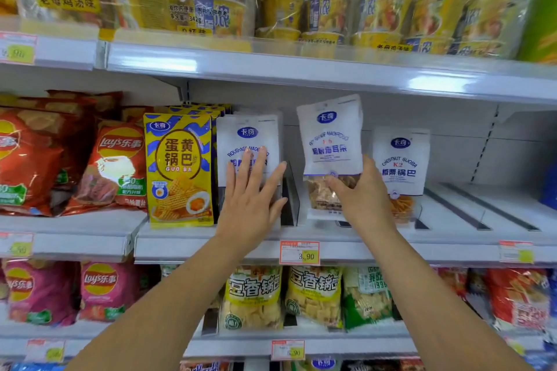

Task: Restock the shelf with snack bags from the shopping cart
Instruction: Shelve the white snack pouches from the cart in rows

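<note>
Left hand (pixel 251 205) flat, fingers spread, pressing shelved white bag (pixel 247 141); right hand (pixel 358 193) pinching raised white bag (pixel 331 135).

White middle shelf (pixel 180 245), red crisp bags (pixel 117 166), yellow guoba bag (pixel 179 169), white snack bags (pixel 401 156) (black dividers (pixel 458 209) alongside)

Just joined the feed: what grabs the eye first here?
The right hand grips a white snack bag by its clear lower part, raised at the centre of the middle shelf. Beside it, the left hand lies flat against a matching white bag that stands next to a bright yellow bag.
</note>
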`<state>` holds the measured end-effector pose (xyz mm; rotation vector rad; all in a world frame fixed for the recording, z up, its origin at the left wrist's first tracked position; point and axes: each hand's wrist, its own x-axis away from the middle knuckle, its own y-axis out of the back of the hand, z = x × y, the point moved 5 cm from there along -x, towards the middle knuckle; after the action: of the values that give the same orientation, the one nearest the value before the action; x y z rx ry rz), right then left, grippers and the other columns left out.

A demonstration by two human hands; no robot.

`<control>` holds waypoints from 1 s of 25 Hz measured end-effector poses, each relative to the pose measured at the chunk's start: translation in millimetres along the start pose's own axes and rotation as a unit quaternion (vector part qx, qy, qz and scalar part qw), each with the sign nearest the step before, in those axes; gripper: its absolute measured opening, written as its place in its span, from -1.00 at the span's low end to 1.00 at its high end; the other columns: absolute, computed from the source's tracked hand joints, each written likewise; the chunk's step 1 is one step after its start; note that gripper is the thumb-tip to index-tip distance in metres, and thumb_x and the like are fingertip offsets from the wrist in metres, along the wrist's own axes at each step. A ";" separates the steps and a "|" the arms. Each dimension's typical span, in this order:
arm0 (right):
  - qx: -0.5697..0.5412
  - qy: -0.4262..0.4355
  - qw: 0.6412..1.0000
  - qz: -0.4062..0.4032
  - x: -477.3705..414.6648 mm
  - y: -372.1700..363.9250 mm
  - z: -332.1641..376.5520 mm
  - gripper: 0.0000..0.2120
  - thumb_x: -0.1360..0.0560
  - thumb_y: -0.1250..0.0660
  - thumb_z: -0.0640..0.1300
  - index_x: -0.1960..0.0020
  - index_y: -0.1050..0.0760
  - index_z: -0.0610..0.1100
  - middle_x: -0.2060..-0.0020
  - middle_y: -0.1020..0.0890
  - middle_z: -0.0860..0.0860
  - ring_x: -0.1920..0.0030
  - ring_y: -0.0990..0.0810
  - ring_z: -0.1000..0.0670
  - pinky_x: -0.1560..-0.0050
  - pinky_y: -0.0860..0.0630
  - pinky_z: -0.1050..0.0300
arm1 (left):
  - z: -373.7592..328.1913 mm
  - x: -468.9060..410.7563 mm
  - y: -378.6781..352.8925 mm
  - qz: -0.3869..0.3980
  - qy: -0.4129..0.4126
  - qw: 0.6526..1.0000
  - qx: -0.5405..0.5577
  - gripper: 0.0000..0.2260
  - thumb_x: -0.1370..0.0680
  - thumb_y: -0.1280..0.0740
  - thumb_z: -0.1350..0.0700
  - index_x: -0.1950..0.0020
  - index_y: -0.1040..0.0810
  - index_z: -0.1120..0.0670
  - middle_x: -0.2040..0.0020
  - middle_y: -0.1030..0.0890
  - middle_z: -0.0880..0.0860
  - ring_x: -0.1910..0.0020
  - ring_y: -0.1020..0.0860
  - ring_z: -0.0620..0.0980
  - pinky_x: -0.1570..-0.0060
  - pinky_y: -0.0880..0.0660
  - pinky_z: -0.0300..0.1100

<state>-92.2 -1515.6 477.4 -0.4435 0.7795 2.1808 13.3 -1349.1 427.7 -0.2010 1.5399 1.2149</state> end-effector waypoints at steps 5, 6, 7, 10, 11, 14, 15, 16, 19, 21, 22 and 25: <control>-0.063 -0.070 0.993 0.072 -40.5 -39.4 -37.4 -0.52 -0.55 -0.33 0.00 -0.40 -0.26 -0.05 -0.19 -0.53 0.03 -0.15 -0.49 0.02 -0.09 -0.45 0.10 | 5.2 3.2 -10.5 -0.016 -0.009 1.000 -0.023 -0.47 -0.63 -0.02 -0.22 -0.57 -0.19 -0.05 -0.59 -0.12 0.14 -0.58 -0.01 0.20 -0.49 0.05 0.29; -0.054 -0.091 0.990 0.093 -43.6 -44.3 -48.1 -0.49 -0.57 -0.30 0.01 -0.44 -0.22 -0.06 -0.23 -0.52 0.00 -0.20 -0.47 0.00 -0.13 -0.44 0.08 | 4.9 4.6 -11.5 -0.028 -0.011 0.999 -0.023 -0.47 -0.63 -0.03 -0.22 -0.56 -0.20 -0.05 -0.59 -0.13 0.13 -0.58 -0.02 0.19 -0.49 0.06 0.29; -0.037 -0.104 0.988 0.107 -43.2 -46.4 -53.6 -0.44 -0.57 -0.30 0.00 -0.48 -0.16 -0.06 -0.27 -0.49 -0.03 -0.26 -0.43 -0.02 -0.19 -0.42 0.07 | 5.1 5.1 -12.0 -0.040 -0.013 0.999 -0.020 -0.46 -0.63 -0.05 -0.22 -0.56 -0.21 -0.04 -0.59 -0.14 0.13 -0.58 -0.03 0.18 -0.49 0.06 0.29; 0.022 -0.044 0.998 0.039 -32.1 -44.1 -54.7 -0.21 -0.48 -0.42 -0.14 -0.53 0.00 0.00 -0.31 -0.43 -0.05 -0.32 -0.41 -0.07 -0.31 -0.42 -0.05 | 4.7 8.0 -7.9 -0.089 -0.021 0.996 -0.008 -0.45 -0.61 -0.14 -0.22 -0.54 -0.26 -0.01 -0.57 -0.20 0.11 -0.57 -0.08 0.17 -0.48 0.01 0.31; 0.075 -0.014 0.997 -0.010 -21.6 -39.2 -47.8 -0.15 -0.45 -0.45 -0.16 -0.53 0.02 -0.01 -0.30 -0.41 -0.06 -0.29 -0.42 -0.08 -0.26 -0.46 -0.06 | 4.3 8.6 -5.2 -0.108 -0.023 0.994 -0.009 -0.45 -0.60 -0.18 -0.22 -0.52 -0.30 0.00 -0.56 -0.23 0.12 -0.56 -0.11 0.17 -0.47 0.00 0.33; 0.230 0.020 0.971 -0.059 5.3 -36.2 -40.7 0.00 -0.43 -0.47 -0.11 -0.55 0.21 0.01 -0.32 -0.30 -0.15 -0.16 -0.44 -0.11 -0.08 -0.51 0.02 | 2.8 4.3 0.8 -0.149 -0.014 0.989 -0.011 -0.48 -0.61 -0.16 -0.22 -0.50 -0.34 0.01 -0.54 -0.28 0.14 -0.54 -0.16 0.18 -0.45 0.00 0.37; 0.237 0.015 0.971 -0.033 8.3 -40.7 -41.8 0.04 -0.43 -0.47 -0.13 -0.54 0.28 0.06 -0.33 -0.25 -0.18 -0.05 -0.47 -0.09 0.04 -0.50 0.08 | 2.0 0.8 0.7 -0.153 -0.010 0.988 -0.014 -0.49 -0.62 -0.14 -0.22 -0.50 -0.33 0.00 -0.54 -0.28 0.14 -0.54 -0.16 0.18 -0.45 0.02 0.37; 0.233 0.006 0.972 -0.005 6.2 -46.1 -44.4 0.07 -0.43 -0.46 -0.16 -0.52 0.33 0.12 -0.34 -0.21 -0.20 0.08 -0.47 -0.06 0.15 -0.45 0.12 | 1.4 -2.6 -0.6 -0.151 -0.008 0.988 -0.019 -0.50 -0.63 -0.13 -0.21 -0.51 -0.31 -0.01 -0.54 -0.28 0.14 -0.54 -0.16 0.18 -0.45 0.03 0.38; 0.248 0.004 0.968 0.032 -26.9 -59.7 -48.3 0.04 -0.47 -0.42 -0.21 -0.51 0.35 0.18 -0.25 -0.29 -0.18 0.17 -0.40 -0.02 0.20 -0.39 0.13 | 1.0 -9.6 -7.8 -0.130 -0.004 0.991 -0.026 -0.51 -0.64 -0.10 -0.20 -0.52 -0.30 -0.02 -0.55 -0.25 0.15 -0.55 -0.15 0.19 -0.43 0.02 0.41; 0.279 -0.023 0.957 0.078 -53.9 -72.5 -57.9 0.00 -0.47 -0.41 -0.22 -0.51 0.30 0.17 -0.24 -0.31 -0.19 0.14 -0.47 -0.06 0.12 -0.52 0.04 | 2.4 -9.0 -10.0 -0.126 -0.003 0.991 -0.032 -0.51 -0.65 -0.07 -0.20 -0.52 -0.32 -0.02 -0.55 -0.25 0.15 -0.54 -0.16 0.19 -0.43 0.03 0.40; 0.277 -0.040 0.955 0.094 -68.9 -79.9 -66.5 -0.09 -0.50 -0.38 -0.19 -0.51 0.23 0.16 -0.26 -0.30 -0.19 0.14 -0.51 -0.08 0.10 -0.57 -0.02 | 2.9 -8.4 -10.7 -0.125 -0.002 0.991 -0.037 -0.51 -0.65 -0.06 -0.20 -0.51 -0.32 -0.02 -0.55 -0.25 0.15 -0.54 -0.17 0.19 -0.44 0.03 0.40; 0.269 -0.047 0.959 0.081 -108.4 -97.2 -76.3 -0.63 -0.61 -0.06 0.20 -0.35 -0.18 0.08 -0.22 -0.47 -0.11 0.18 -0.54 -0.08 0.18 -0.57 -0.05 | 2.1 -8.0 -11.4 -0.123 -0.001 0.991 -0.048 -0.51 -0.63 -0.10 -0.21 -0.52 -0.32 -0.04 -0.55 -0.24 0.15 -0.55 -0.16 0.19 -0.44 0.04 0.39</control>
<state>56.8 -1574.2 439.6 0.0016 1.3395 2.0027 25.4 -1356.4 427.9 -0.4403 1.4103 1.0918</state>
